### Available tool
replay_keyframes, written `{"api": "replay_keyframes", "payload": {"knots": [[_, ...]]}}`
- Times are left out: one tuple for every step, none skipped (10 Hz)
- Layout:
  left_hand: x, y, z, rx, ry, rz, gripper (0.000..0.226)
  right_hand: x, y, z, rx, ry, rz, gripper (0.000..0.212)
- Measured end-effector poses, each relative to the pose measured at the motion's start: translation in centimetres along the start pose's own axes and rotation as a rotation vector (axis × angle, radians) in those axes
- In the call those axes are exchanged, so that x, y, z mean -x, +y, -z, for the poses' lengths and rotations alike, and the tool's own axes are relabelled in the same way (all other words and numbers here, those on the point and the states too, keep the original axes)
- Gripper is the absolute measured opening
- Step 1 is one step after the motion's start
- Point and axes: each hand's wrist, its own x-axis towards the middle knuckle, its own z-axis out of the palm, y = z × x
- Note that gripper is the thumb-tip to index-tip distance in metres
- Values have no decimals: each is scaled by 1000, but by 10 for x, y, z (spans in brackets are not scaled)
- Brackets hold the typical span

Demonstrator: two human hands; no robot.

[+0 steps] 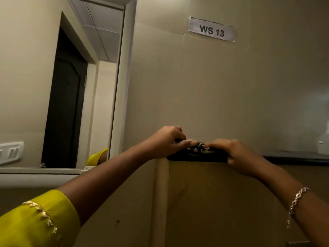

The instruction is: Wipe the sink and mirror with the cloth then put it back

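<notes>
A dark patterned cloth (pixel 199 148) lies bunched on the black top of a narrow ledge (pixel 195 157) at centre. My left hand (pixel 167 141) grips its left end, thumb stretched over it. From the right, my right hand (pixel 236 154) holds the other end, fingers curled over the ledge's edge. The mirror (pixel 62 86) in a pale frame hangs on the wall to the left, reflecting a dark door and a bit of yellow sleeve. The sink is out of sight.
A paper label reading WS 13 (pixel 211 30) is stuck on the beige wall above. A white switch plate (pixel 10 152) shows in the mirror at far left. A pale bottle (pixel 324 143) stands on a dark shelf at the right edge.
</notes>
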Motion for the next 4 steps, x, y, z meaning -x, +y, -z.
{"api": "replay_keyframes", "payload": {"knots": [[7, 1, -3, -19, 7, -9, 40, 8, 1, -10, -1, 81, -18, 72], [21, 3, -6, -8, -5, 13, 38, 9, 1, -16, -43, 134, -31, 72], [49, 1, -11, -14, 45, 32, 50, 12, -6, -26, -49, 220, -24, 70], [77, -10, -12, -119, 157, 11, 64, 12, -20, -32, -39, 372, -55, 61]]}}
